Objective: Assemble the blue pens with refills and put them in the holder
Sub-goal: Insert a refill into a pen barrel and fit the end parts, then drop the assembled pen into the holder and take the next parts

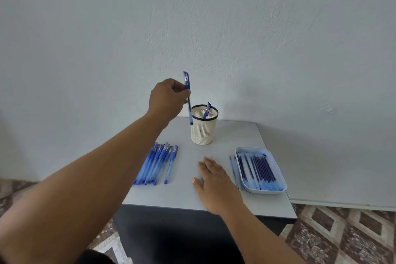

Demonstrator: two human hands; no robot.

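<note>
My left hand [166, 100] grips a capped blue pen [188, 100] upright, its tip hanging just left of the rim of the cream slotted holder [202, 133]. One blue pen [206, 110] stands inside the holder. My right hand [214, 180] lies flat on the table, fingers apart, holding nothing. A bunch of several blue pens [155, 164] lies at the table's left. A white tray [278, 184] at the right holds several dark blue refills [260, 168].
The small grey table [186, 195] stands against a pale wall. Two loose refills [233, 167] lie just left of the tray. Patterned floor tiles [342, 238] show below the table's front edge.
</note>
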